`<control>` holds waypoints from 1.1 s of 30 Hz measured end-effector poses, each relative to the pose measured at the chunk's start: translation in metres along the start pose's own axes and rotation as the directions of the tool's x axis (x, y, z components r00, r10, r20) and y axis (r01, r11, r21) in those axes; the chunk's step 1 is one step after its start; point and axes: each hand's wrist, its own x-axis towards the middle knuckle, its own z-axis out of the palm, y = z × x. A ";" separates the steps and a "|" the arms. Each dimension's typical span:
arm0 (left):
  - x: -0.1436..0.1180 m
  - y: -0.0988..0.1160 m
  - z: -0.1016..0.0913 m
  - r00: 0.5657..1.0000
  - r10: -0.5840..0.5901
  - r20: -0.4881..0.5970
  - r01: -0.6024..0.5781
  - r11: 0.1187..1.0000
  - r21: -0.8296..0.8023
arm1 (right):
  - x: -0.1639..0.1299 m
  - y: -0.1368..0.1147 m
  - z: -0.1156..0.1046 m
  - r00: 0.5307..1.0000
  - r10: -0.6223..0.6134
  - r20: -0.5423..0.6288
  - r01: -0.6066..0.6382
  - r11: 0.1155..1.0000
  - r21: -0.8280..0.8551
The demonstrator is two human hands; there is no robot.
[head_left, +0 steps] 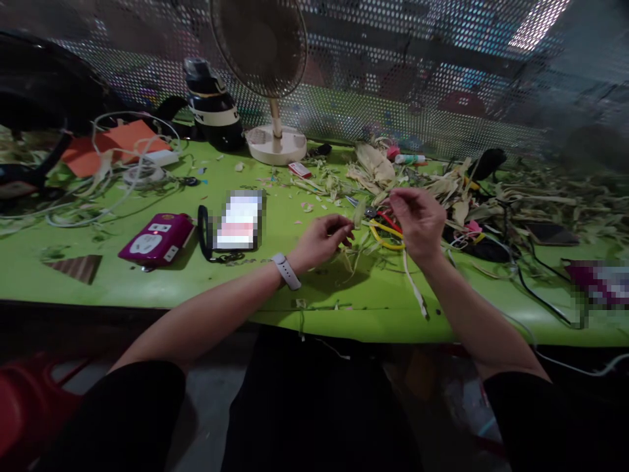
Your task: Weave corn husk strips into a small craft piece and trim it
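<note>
My left hand (324, 241), with a pale watch strap on the wrist, is closed in a pinch just above the green table. A small green piece of corn husk (360, 213) stands at its fingertips. To the right, my right hand (420, 223) is raised, thumb and fingertips pressed together; whatever they pinch is too small to make out. Below and between the hands lie pliers with red and yellow handles (386, 236), partly covered by husk strips and the right hand. A long pale strip (415, 288) hangs toward the table's front edge.
Dried husks (376, 164) are heaped at the back right. On the left are a lit phone (240, 219), a purple power socket (157, 239) and white cables (142, 174). A fan (278, 144) and black bottle (216, 118) stand before a perforated metal screen (393, 65).
</note>
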 end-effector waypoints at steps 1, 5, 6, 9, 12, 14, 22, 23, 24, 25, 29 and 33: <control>0.000 0.001 0.000 0.999 0.008 -0.038 -0.008 1.000 -0.013 | 0.000 0.003 0.000 0.995 0.058 0.078 -0.057 0.998 -0.020; 0.001 0.002 -0.001 0.994 0.041 -0.105 -0.044 0.999 -0.024 | -0.005 0.011 0.004 0.916 0.170 0.363 -0.133 0.983 -0.126; 0.000 0.002 -0.001 0.993 0.050 -0.111 -0.052 0.999 -0.017 | -0.006 0.010 0.006 0.912 0.169 0.374 -0.120 0.981 -0.152; 0.000 0.003 -0.001 0.990 0.080 -0.119 -0.079 0.997 0.008 | -0.009 0.005 0.008 0.916 0.148 0.373 -0.066 0.973 -0.223; 0.000 0.002 -0.001 0.986 0.124 -0.112 -0.121 0.992 0.034 | -0.008 0.000 0.009 0.896 0.116 0.428 0.007 0.962 -0.275; 0.000 0.002 -0.001 0.983 0.152 -0.105 -0.147 0.988 0.054 | -0.007 -0.002 0.008 0.878 0.087 0.471 0.069 0.950 -0.304; -0.001 0.002 0.001 0.987 0.125 -0.105 -0.124 0.992 0.019 | -0.010 0.007 0.009 0.835 -0.053 0.548 0.322 0.854 -0.408; -0.002 0.003 0.001 0.988 0.112 -0.107 -0.112 0.994 0.010 | -0.010 0.007 0.009 0.832 -0.056 0.552 0.330 0.849 -0.413; -0.002 0.004 0.001 0.989 0.103 -0.108 -0.104 0.995 0.001 | -0.009 0.007 0.009 0.832 -0.050 0.553 0.329 0.846 -0.419; -0.002 0.004 0.001 0.990 0.098 -0.106 -0.099 0.995 -0.007 | -0.009 0.008 0.009 0.831 -0.037 0.556 0.324 0.844 -0.428; -0.002 0.003 0.001 0.991 0.095 -0.090 -0.097 0.995 -0.016 | -0.008 0.010 0.008 0.804 0.003 0.595 0.325 0.835 -0.444; -0.002 0.001 0.002 0.991 0.099 -0.093 -0.100 0.995 -0.009 | -0.008 0.010 0.008 0.799 -0.015 0.601 0.318 0.858 -0.402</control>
